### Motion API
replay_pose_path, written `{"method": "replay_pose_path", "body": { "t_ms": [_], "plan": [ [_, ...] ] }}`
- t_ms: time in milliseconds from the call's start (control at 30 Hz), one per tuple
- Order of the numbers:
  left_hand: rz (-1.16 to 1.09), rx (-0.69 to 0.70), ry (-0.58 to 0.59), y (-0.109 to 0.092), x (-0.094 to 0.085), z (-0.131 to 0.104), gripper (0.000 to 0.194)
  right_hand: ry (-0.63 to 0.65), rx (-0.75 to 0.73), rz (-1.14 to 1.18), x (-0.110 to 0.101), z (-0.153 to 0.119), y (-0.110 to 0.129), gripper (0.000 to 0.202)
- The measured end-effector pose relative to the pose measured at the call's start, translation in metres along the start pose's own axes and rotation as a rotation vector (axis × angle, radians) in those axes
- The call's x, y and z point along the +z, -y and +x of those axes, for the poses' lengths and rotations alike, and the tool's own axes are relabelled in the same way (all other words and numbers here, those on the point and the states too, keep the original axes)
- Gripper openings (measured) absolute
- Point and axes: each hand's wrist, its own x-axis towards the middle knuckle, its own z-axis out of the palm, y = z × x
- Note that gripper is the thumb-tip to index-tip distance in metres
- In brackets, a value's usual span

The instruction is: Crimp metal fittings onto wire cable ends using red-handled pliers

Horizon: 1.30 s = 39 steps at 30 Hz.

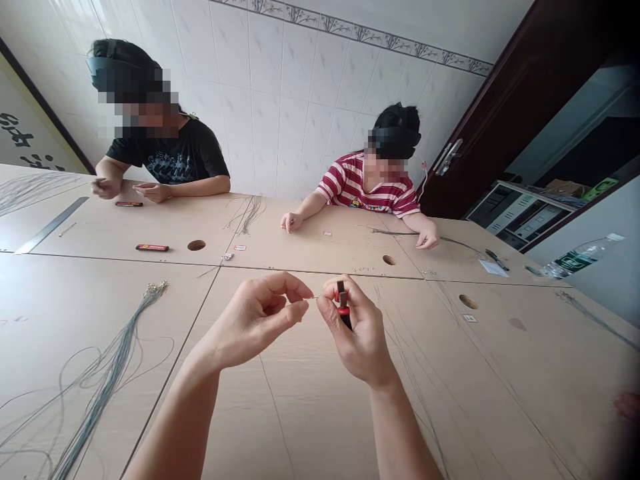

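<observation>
My left hand (265,317) is raised over the middle of the table, thumb and fingertips pinched near a tiny thin piece (313,297) that spans towards the other hand. Close on its right, my right hand (357,327) holds small pliers (343,307) with red and black handles in its palm, jaws pointing up, while thumb and forefinger pinch the other side of the thin piece. A thin wire (273,393) runs down the table below my hands. The exact shape of the pinched piece is too small to tell.
A bundle of grey-green wires (117,360) lies at left. Across the table (310,253) sit two people, in a black shirt (175,150) and a striped shirt (367,177). A red-black cutter (152,248), round holes, loose wires and a bottle (583,257) are also there.
</observation>
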Motion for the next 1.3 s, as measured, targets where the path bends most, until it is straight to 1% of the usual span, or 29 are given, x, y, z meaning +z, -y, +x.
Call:
{"method": "replay_pose_path", "body": {
  "t_ms": [133,267,500,567,667,733,800,867,933,1000,1100,1200,1300],
  "plan": [
    [-0.008,-0.033,0.024,0.001,0.001,0.001,0.016,0.004,0.005,0.004,0.0,0.0,0.0,0.016],
    [-0.065,-0.023,0.027,-0.002,0.002,0.001,0.014,0.006,0.005,0.016,0.0,0.0,-0.001,0.016],
    [-0.031,-0.028,-0.009,-0.005,0.002,0.001,0.012,0.01,-0.003,0.017,0.0,0.0,0.001,0.016],
    [-0.044,-0.012,-0.03,-0.005,0.002,0.001,0.008,0.004,0.002,0.022,0.0,0.0,0.001,0.015],
    [-0.019,0.053,-0.099,-0.006,0.001,0.001,0.002,-0.009,0.022,0.035,0.0,0.0,0.0,0.015],
    [-0.008,0.067,-0.157,-0.008,0.002,0.001,0.004,-0.013,0.024,0.034,0.0,0.001,-0.001,0.015],
    [-0.078,0.019,-0.219,-0.011,0.005,0.0,0.007,-0.019,0.006,0.017,0.0,0.001,-0.003,0.015],
    [-0.215,-0.076,-0.252,-0.014,0.007,0.0,0.008,-0.027,-0.011,-0.01,0.0,0.001,-0.004,0.015],
    [-0.346,-0.157,-0.252,-0.016,0.009,0.0,0.006,-0.037,-0.03,-0.043,-0.001,0.0,-0.006,0.014],
    [-0.408,-0.203,-0.24,-0.017,0.01,0.0,0.005,-0.053,-0.054,-0.078,-0.001,0.0,-0.007,0.013],
    [-0.452,-0.21,-0.22,-0.017,0.011,0.001,0.002,-0.075,-0.088,-0.119,-0.002,0.0,-0.008,0.012],
    [-0.501,-0.181,-0.205,-0.017,0.013,0.001,0.009,-0.081,-0.091,-0.133,-0.002,0.0,-0.009,0.012],
    [-0.545,-0.187,-0.181,-0.018,0.016,0.001,0.011,-0.086,-0.094,-0.143,-0.002,0.0,-0.009,0.012]
  ]
}}
